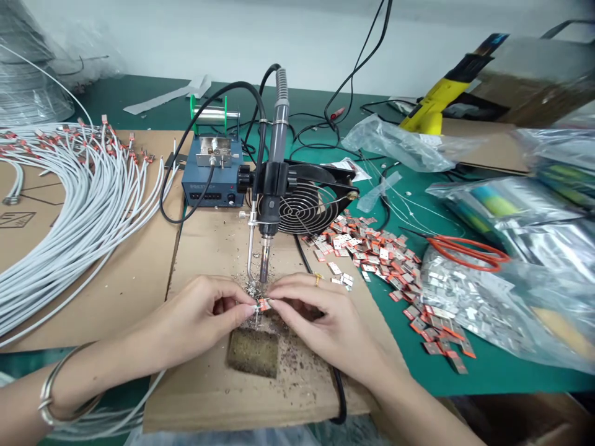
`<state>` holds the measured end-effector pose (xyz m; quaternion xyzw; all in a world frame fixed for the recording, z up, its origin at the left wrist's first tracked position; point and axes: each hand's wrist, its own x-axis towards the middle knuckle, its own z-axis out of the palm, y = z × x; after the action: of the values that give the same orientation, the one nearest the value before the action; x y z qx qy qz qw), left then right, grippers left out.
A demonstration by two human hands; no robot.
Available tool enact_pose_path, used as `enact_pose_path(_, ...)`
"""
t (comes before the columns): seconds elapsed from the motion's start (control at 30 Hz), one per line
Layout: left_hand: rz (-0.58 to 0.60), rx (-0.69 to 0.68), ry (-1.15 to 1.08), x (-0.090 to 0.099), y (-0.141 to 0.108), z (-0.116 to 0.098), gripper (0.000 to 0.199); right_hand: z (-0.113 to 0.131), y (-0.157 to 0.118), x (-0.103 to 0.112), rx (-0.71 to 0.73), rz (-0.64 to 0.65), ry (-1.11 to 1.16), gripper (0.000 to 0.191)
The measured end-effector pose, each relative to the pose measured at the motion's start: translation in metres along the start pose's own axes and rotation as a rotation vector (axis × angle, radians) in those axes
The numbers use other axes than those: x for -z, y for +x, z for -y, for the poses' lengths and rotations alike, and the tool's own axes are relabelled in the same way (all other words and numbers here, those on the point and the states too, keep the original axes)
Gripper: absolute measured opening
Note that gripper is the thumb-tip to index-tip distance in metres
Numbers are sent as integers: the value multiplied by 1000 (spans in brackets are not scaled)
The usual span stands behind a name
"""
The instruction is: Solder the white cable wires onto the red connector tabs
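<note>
My left hand [211, 306] is closed, with thumb and forefinger pinched on a small pale piece whose kind I cannot make out. Touching or very near its fingertips is a small orange-and-metal connector [264, 304], pinched between the thumb and fingers of my right hand [320, 313]. Just above both hands, a soldering iron [264, 260] points downward in its stand, beside a thin metal solder feed tube [251, 241]. Bits of solder lie around the tip. Below the fingers sits a brownish cleaning sponge [253, 353] on the cardboard [209, 396].
White cables [88, 229] with orange-tipped ends lie bundled at left. A blue control box [214, 176], solder spool [210, 115] and black fan [309, 201] stand behind. Loose connectors [385, 257], a plastic bag [474, 297], orange-handled tweezers [469, 251] and a yellow heat gun [437, 93] are at right.
</note>
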<state>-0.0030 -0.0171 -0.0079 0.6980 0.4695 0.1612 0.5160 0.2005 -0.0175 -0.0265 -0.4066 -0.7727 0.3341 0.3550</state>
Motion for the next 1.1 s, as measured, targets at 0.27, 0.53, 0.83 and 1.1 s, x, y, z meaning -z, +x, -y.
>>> enact_pose_path(0.27,2,-29,-19,-5,1,0,21,-3,-4,1,271,7,-181,14)
enact_pose_path(0.53,8,-43,-91,-8,2,1,22,-6,-6,3,323,43,-266,16)
enact_pose_path(0.83,19,-32,-134,-10,1,-1,22,2,-4,7,411,133,-413,16)
enact_pose_path(1.1,-25,-52,-86,-7,-2,-4,21,3,-4,2,-5,127,-150,12)
